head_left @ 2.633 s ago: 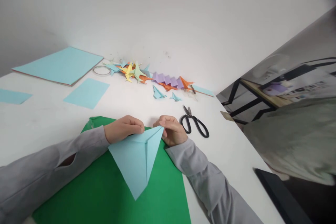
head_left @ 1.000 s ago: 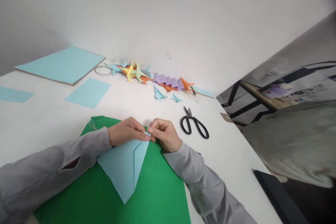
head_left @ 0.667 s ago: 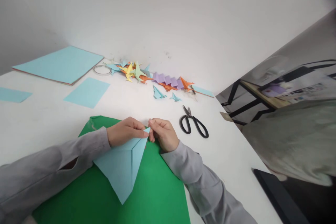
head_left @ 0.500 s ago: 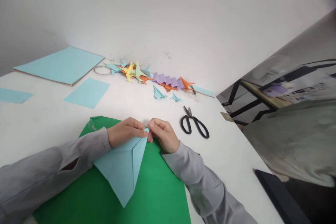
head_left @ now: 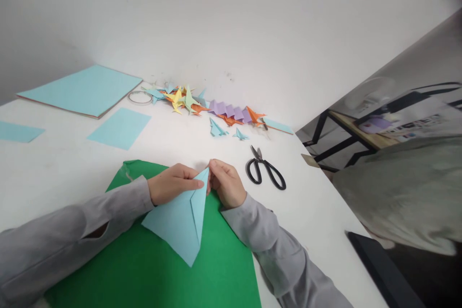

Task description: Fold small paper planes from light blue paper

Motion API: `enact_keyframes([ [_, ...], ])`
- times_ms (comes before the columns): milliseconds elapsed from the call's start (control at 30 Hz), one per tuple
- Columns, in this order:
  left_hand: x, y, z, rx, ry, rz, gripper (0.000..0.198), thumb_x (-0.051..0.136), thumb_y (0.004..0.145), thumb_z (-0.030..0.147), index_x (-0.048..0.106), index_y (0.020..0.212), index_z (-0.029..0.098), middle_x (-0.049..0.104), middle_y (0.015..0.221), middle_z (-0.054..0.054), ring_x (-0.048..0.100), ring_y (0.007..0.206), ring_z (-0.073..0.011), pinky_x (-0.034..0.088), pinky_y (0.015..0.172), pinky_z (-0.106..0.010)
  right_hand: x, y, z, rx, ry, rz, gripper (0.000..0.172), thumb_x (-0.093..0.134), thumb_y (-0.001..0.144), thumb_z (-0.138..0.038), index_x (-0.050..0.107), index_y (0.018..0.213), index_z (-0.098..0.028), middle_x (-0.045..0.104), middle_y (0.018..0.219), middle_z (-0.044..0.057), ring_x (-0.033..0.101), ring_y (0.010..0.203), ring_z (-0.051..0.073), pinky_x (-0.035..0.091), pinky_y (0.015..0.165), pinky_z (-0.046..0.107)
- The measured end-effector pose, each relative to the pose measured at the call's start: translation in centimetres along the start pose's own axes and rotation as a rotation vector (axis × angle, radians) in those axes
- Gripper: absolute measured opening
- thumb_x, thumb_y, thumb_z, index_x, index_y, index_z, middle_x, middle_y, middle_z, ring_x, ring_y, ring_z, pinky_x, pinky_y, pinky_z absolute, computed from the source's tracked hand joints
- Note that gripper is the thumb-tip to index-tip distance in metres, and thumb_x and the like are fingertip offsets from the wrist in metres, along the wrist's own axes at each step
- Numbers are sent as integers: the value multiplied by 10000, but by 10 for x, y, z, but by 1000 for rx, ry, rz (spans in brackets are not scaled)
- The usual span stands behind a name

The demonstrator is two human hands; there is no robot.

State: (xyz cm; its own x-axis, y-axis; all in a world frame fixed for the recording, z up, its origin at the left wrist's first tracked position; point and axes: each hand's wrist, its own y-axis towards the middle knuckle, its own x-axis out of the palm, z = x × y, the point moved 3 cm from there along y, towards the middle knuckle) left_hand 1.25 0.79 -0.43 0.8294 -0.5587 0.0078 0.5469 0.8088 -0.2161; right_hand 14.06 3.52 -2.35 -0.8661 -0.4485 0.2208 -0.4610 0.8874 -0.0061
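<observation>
A plain white wall fills the upper part of the view, evenly lit and faintly scuffed low down near where it meets the white tabletop. The tabletop's right edge runs diagonally toward the near corner. Beyond that edge lies a blurred grey floor — on it stands a wooden-topped table with a black metal frame. A dark flat panel sits at the lower right — its nature is unclear.

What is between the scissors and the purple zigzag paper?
In the head view, two small blue folded planes lie between the scissors and the purple zigzag paper; otherwise bare white table.
</observation>
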Motion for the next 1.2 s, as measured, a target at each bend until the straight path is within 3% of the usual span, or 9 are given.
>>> enact_keyframes([
  [200,-1,0,4,105,-26,61,272,441,769,291,579,606,122,521,561,12,455,541,-93,355,531,-218,-1,-2,-1,13,-44,-65,234,640,698,-348,525,607,-166,558,438,-40,482,376,81,350,396,195],
  [367,-6,1,4,87,-35,255,171,507,696,260,494,571,144,442,444,57,402,424,-75,320,426,-203,3,-6,-6,38,-142,-128,265,665,663,-357,513,565,-163,532,401,-51,438,355,68,322,400,197],
  [500,-5,2,4,87,-33,236,126,540,670,254,520,629,137,453,422,62,413,391,-70,334,398,-194,7,-8,-9,82,-161,-156,273,687,623,-358,512,543,-164,526,390,-53,422,344,67,309,390,197],
  [733,-7,3,2,103,-21,220,142,553,667,270,518,631,138,469,398,54,425,371,-73,338,379,-187,6,-7,-5,113,-69,-124,280,635,675,-355,490,530,-164,485,399,-56,404,369,65,264,403,202],
  [1200,-7,3,1,66,-19,223,102,550,644,231,549,637,129,481,376,52,420,355,-68,332,369,-179,5,-7,-8,64,-311,-155,325,700,598,-372,452,525,-174,433,352,-89,360,312,44,236,337,176],
])
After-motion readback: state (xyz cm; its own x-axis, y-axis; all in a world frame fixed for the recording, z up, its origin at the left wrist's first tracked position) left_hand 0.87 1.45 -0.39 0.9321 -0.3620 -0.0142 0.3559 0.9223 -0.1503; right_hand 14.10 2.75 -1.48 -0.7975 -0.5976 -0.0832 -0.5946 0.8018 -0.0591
